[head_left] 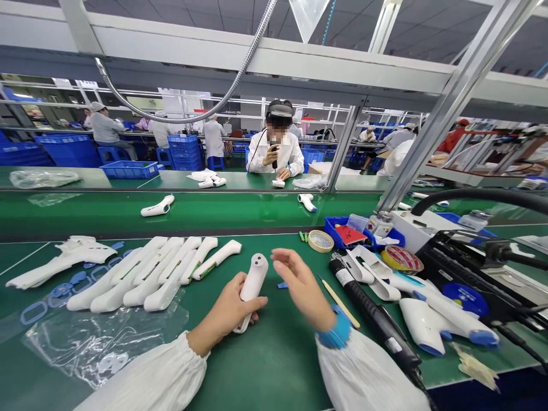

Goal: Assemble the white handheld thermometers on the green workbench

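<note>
My left hand (229, 313) is closed around a white thermometer housing (252, 282), holding it upright over the green bench with its two-holed head on top. My right hand (302, 288) hovers just right of it with fingers stretched out and holds nothing. A small blue part (282, 285) lies on the mat between the hands. A row of several white housings (154, 274) lies to the left, touching each other.
Blue ring gaskets (60, 291) and a clear plastic bag (103, 337) lie at the left. On the right are a black electric screwdriver (372, 314), tape rolls (321, 241), a blue parts tray (338, 228) and more white housings (432, 319). Across the conveyor belt (85, 211) sits a person (276, 151).
</note>
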`<state>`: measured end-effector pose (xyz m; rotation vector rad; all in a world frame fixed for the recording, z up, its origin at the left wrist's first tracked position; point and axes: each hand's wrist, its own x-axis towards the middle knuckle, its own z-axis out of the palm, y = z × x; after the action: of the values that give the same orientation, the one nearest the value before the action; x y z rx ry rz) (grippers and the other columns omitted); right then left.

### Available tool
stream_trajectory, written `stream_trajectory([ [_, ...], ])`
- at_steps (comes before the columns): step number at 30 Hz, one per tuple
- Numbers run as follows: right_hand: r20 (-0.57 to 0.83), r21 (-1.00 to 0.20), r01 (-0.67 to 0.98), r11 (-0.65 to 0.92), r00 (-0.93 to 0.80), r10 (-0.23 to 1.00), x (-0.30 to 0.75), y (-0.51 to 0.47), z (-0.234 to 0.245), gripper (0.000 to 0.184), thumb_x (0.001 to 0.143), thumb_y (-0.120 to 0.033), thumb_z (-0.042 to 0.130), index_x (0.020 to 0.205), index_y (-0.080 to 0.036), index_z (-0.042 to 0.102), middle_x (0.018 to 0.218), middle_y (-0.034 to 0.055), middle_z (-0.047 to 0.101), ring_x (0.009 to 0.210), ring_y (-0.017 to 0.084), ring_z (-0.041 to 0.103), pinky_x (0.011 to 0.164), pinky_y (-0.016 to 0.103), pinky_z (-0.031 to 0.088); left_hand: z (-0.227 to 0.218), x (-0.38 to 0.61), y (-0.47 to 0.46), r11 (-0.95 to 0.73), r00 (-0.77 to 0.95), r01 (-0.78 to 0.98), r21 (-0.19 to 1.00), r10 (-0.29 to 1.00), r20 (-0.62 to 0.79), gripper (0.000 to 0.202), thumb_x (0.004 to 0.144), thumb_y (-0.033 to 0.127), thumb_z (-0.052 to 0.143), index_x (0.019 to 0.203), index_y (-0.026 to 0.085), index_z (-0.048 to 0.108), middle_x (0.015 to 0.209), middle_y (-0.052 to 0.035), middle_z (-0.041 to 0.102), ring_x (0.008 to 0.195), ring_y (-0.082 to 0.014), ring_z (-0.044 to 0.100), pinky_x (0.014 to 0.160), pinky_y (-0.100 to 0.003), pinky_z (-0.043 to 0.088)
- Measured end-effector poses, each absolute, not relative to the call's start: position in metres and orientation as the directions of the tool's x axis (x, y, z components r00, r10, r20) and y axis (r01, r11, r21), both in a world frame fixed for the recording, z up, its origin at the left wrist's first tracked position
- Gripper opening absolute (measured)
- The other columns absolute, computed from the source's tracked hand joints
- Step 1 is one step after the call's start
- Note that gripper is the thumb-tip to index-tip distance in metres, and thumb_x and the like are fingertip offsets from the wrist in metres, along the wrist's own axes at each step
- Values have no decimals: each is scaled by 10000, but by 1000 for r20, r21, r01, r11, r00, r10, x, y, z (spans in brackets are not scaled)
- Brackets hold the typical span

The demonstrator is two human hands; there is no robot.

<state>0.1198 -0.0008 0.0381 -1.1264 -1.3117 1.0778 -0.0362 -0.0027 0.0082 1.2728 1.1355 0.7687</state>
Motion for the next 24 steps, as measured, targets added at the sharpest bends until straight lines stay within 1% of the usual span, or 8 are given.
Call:
stream_trajectory([
  [2,211,-938,266,222,-68,975,147,-21,45,199,816,-350,507,955,-236,592,997,42,617,937,188,566,817,306,443,8,-38,-1,180,257,176,968,941,-222,388,657,385,675,798,203,363,604,75,492,428,-87,514,443,-220,420],
  [4,281,-827,486,284,-81,956,182,-40,48,194,834,-350,486,954,-246,596,1012,46,611,947,198,569,826,318,453,9,-40,0,196,273,170,966,932,-238,353,692,414,637,833,195,398,635,64,497,469,-102,541,470,-234,436],
  [7,364,-570,768,292,-82,928,245,-58,45,185,831,-353,489,934,-250,603,1001,55,619,957,221,573,824,347,474,10,-41,0,233,315,95,968,915,-251,330,718,432,606,881,188,455,705,38,534,581,-125,582,567,-259,462],
  [10,388,-268,922,281,-163,907,299,-65,38,187,836,-330,467,900,-233,614,930,79,635,865,234,604,711,352,521,9,-43,2,252,318,54,966,913,-256,359,654,399,678,879,173,511,748,13,579,676,-142,579,650,-263,450],
  [14,268,98,909,405,-416,869,329,-66,35,292,824,-119,384,994,-202,607,914,108,644,800,220,615,643,340,529,6,-44,6,239,250,116,964,932,-261,395,591,405,730,852,154,572,731,7,598,681,-148,549,614,-236,397],
  [18,90,371,725,580,-650,755,321,-53,34,539,721,27,411,1171,-246,525,1105,113,611,915,243,603,709,388,513,9,-42,10,281,212,49,958,935,-285,427,569,415,748,866,157,582,784,-13,634,741,-172,579,669,-247,420],
  [21,18,403,571,715,-786,617,315,-38,30,413,771,-16,443,1093,-245,560,1200,95,572,1033,249,560,785,405,484,12,-40,10,389,240,-54,920,899,-366,472,569,405,756,927,159,572,844,-39,647,795,-190,606,748,-278,449],
  [24,73,335,515,789,-849,523,315,-29,30,289,835,-63,415,999,-221,593,1183,87,590,1068,229,542,826,396,465,13,-40,9,410,219,-89,908,897,-384,471,561,395,765,919,155,575,872,-50,647,790,-183,607,738,-271,459],
])
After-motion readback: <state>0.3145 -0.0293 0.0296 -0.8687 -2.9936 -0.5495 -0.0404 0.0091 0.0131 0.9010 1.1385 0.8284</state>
